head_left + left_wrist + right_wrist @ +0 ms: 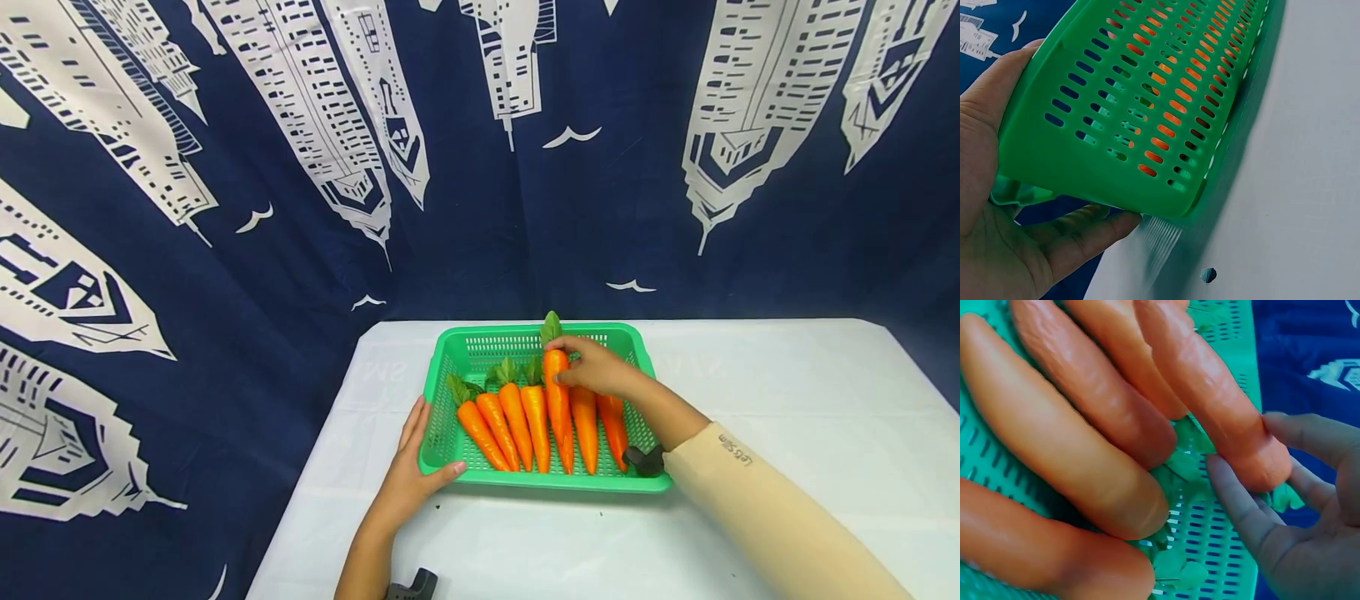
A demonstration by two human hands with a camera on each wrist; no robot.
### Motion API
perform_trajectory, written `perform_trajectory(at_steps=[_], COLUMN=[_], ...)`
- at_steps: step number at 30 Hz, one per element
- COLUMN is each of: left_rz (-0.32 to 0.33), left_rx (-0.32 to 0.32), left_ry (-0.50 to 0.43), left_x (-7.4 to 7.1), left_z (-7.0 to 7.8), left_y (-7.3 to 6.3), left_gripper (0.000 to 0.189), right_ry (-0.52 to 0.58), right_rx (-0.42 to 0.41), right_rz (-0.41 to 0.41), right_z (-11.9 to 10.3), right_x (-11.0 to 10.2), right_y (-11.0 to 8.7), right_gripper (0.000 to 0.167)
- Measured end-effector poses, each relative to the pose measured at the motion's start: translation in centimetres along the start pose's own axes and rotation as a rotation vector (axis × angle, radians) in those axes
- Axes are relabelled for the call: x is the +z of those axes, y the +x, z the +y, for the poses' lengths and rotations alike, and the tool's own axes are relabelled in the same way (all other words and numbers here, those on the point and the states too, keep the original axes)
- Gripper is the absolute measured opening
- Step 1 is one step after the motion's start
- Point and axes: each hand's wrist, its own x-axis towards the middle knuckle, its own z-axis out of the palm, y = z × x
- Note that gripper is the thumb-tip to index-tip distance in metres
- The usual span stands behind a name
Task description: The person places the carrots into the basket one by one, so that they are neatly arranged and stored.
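Observation:
A green plastic basket with slotted walls holds several orange carrots with green leafy tops, laid side by side. My right hand pinches one carrot near its leafy end, between thumb and fingertips. In the right wrist view this carrot is tilted, its thick end raised over the basket floor. At the basket's near left corner, my left hand grips the rim, thumb along the front and fingers along the left side. The left wrist view shows the hand around that corner.
The basket stands on a white-covered table. A dark blue curtain printed with white buildings hangs behind and to the left. Black wrist devices show by the basket's right corner and at the bottom edge. A small dark speck lies on the cloth.

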Motion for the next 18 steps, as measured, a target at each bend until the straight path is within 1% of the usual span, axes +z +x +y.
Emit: perform_trajectory(at_steps=[3, 9, 14, 18], left_rz=[-0.004, -0.004, -0.006, -0.024], left_rx=[-0.004, 0.008, 0.009, 0.015], left_ry=[-0.006, 0.003, 0.005, 0.038], left_x=[0.09, 0.18, 0.2, 0.02], left_z=[0.01, 0.1, 0.11, 0.26], left_y=[0.02, -0.07, 0.0, 0.09], left_gripper=[0.107, 0.108, 0.108, 0.109], right_ry=[-0.055, -0.115, -0.127, -0.117], right_rx=[0.019, 0.067, 0.09, 0.092], right_rz=[-0.019, -0.066, -0.095, -0.115], right_z=[0.3, 0.51, 0.31, 0.14], right_x=[0.52, 0.92, 0.82, 0.6], right_y=[-0.03, -0.18, -0.52, -0.68], right_gripper=[0.052, 0.05, 0.049, 0.049])
